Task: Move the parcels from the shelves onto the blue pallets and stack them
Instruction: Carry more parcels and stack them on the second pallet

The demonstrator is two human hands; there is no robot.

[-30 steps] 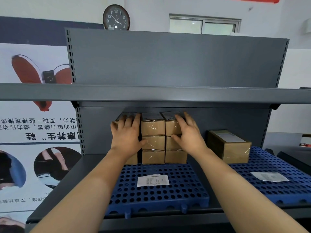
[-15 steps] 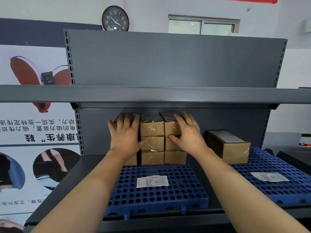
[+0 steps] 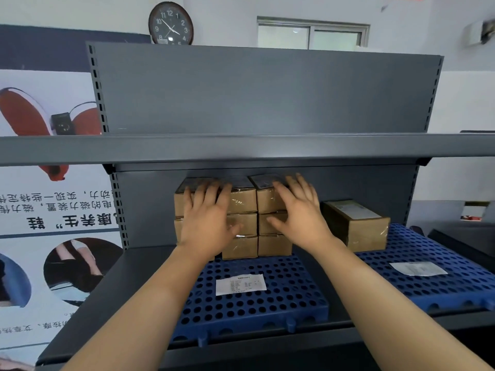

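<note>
Parcels stacked on pallet | left grip wide, flat against front | right grip same

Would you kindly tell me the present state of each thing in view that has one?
left hand, open, fingers straight, flat against the stack's front left.
right hand, open, fingers spread, flat against the stack's front right.
stack of small parcels, three columns, three high, upright at the back of the left blue pallet.
larger parcel, lying flat on the right blue pallet, apart from the stack.
left paper slip, lying flat.
right paper slip, lying flat.
</note>
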